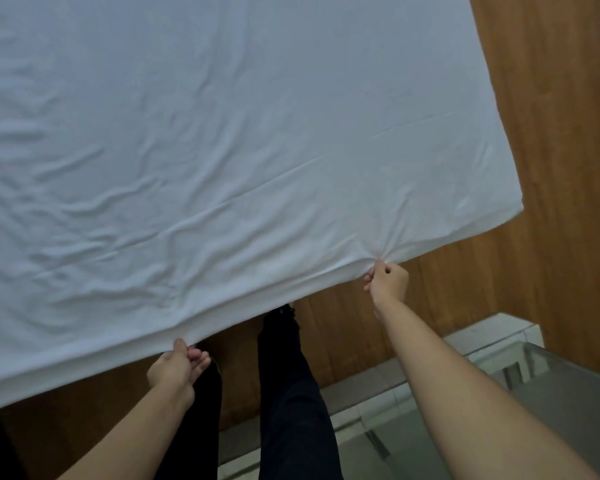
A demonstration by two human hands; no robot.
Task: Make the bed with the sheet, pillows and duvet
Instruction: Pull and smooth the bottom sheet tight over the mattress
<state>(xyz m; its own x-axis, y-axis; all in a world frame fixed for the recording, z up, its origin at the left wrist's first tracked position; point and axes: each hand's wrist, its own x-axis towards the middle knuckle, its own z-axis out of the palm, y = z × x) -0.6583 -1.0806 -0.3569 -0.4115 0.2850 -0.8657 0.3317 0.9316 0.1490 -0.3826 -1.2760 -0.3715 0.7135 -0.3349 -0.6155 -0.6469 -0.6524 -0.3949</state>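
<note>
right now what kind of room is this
Most likely a bedroom: a white sheet spread over a bed, both hands pulling its near edge, on a wood floor.

so the bed is covered by a white sheet, pretty wrinkled past the left fingers, smoother beyond the right fingers. its near edge bunches right at both sets of fingertips. under and behind the fingers there's wooden floor, with dark-trousered legs standing on it.
</note>
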